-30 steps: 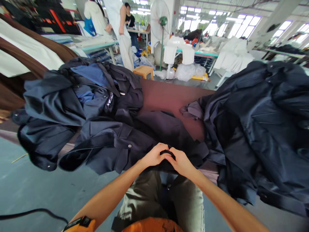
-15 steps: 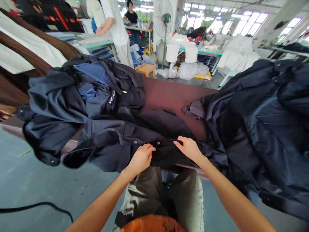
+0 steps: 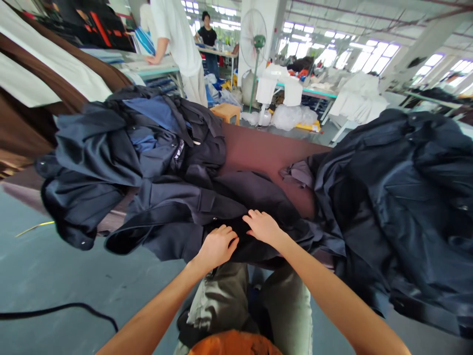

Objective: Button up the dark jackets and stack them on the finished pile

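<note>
A dark navy jacket (image 3: 173, 199) with metal snap buttons lies across the near edge of the table, directly in front of me. My left hand (image 3: 220, 245) has its fingers curled on the front placket, gripping the cloth. Just to its right, my right hand (image 3: 264, 228) pinches the jacket's front edge between thumb and fingers. The fingertips of both are partly hidden by folds. One snap near the hands shows only faintly.
A heap of dark jackets (image 3: 107, 143) with blue lining rests at left, another dark pile (image 3: 406, 197) at right. Between them shows the brown tabletop (image 3: 258, 145). Behind stand a wooden stool (image 3: 226, 111), a fan (image 3: 258, 42) and a person in white (image 3: 177, 39).
My right hand has moved left along the jacket's front, closer to my left hand, and covers the spot where a snap showed. My left hand stays nearly in place. The view has shifted slightly.
</note>
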Demonstrator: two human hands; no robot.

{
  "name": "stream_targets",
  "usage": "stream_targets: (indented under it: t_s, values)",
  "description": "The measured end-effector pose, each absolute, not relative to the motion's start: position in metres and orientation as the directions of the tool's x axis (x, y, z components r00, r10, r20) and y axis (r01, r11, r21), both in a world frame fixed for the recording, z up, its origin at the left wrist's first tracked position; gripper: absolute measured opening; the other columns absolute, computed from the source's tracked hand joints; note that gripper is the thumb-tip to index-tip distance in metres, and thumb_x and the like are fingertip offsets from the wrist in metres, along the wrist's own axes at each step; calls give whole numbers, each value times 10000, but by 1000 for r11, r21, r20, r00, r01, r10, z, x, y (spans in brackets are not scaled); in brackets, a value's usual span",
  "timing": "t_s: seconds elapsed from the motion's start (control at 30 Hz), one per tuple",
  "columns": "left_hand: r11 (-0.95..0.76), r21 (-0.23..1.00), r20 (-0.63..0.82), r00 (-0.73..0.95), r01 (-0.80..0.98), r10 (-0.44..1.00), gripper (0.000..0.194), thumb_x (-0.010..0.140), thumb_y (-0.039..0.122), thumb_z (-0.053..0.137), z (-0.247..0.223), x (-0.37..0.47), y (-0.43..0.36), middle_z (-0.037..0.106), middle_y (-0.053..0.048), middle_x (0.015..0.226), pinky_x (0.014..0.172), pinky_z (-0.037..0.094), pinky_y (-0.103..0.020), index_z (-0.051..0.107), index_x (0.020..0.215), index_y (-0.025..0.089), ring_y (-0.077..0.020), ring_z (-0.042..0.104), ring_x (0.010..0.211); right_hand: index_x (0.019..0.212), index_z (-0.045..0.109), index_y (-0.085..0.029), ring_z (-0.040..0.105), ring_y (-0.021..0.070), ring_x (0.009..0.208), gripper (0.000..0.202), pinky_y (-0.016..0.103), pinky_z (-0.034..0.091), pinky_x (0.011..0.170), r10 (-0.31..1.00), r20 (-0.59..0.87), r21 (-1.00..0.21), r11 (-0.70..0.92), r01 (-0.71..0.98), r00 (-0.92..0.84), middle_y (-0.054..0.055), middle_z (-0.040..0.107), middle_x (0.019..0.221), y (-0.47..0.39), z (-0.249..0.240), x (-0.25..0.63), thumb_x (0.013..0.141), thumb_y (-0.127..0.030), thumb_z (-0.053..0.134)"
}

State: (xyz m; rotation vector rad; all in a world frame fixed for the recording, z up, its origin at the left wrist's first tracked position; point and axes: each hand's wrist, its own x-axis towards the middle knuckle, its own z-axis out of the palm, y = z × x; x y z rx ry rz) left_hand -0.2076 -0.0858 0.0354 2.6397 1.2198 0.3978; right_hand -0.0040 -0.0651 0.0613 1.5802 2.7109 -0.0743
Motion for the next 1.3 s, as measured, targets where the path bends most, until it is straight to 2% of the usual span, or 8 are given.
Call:
stream_targets:
  t_s: [0.17,0.33,0.6,0.73,0.97,1.1,1.17,1.3]
  values:
    - [-582,224,72,582,782,810,239,876,280,658,28,-211,-96,631,-96,1021,779,478,-370,633,1089,174,-270,599,958,942,649,-206,631,209,905,60,290,422,798,898,-24,-194,427,883,-440,57,685,909,-67,49,-9,926,-237,601]
    - [-634,139,202,605,761,770,245,836,192,640,22,-201,-95,615,-112,1106,947,419,-461,584,1073,168,-302,557,1074,773,597,-212,576,145,631,189,235,383,615,977,25,-407,203,891,-211,-18,620,682,-60,59,-8,930,-269,510]
    - [-653,303,145,644,694,751,220,827,240,619,26,-212,-84,675,-103,944,899,444,-448,580,1031,168,-294,634,966,811,549,-194,588,172,733,253,264,455,698,993,109,-687,47,725,39,28,626,779,-56,74,-11,907,-349,373]
    - [-705,315,134,706,635,695,129,782,166,582,35,-207,-79,671,-106,943,839,487,-374,580,911,166,-267,644,929,868,602,-183,619,193,809,219,298,470,756,998,64,-741,46,670,1,52,675,874,-62,76,-14,853,-335,444]
    - [-733,541,217,774,411,594,451,809,226,626,101,-219,-75,638,-72,1166,919,485,-337,491,1239,209,-240,624,1064,689,605,-184,569,179,720,200,298,392,699,989,9,-736,104,669,-145,12,635,732,-71,103,-8,806,-335,547]
    - [-641,663,92,808,385,581,257,884,298,605,120,-228,-60,667,-1,971,746,476,-267,554,1124,223,-165,637,810,738,632,-174,515,149,670,257,270,359,633,991,-24,-809,58,585,-132,-14,598,710,-69,118,-7,816,-405,553]
    - [-655,638,118,789,405,603,195,893,254,591,116,-230,-52,659,5,919,724,465,-260,557,1079,208,-149,618,754,759,638,-173,507,146,662,261,262,365,622,995,-37,-853,18,522,-95,-18,596,711,-67,122,-6,807,-418,563]
    - [-808,366,322,752,461,575,124,929,170,519,99,-229,-49,660,-59,1012,866,464,-341,579,1034,197,-211,624,941,791,635,-193,584,184,773,192,277,430,738,996,85,-834,56,549,28,12,660,809,-66,119,-12,826,-361,549]
